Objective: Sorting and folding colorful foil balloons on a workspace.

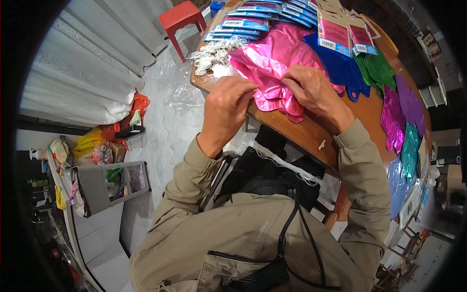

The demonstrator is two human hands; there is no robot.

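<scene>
While hands (pixel 272 97) pinch pink foil balloon (pixel 272 61), seemingly table-edge (pixel 292 134)

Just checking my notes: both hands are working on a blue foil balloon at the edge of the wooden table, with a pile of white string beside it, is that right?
Not quite: the foil balloon under the left hand and right hand is pink, not blue, as the head view shows. The rest stands: it lies at the edge of the wooden table, with the white string beside it.
</scene>
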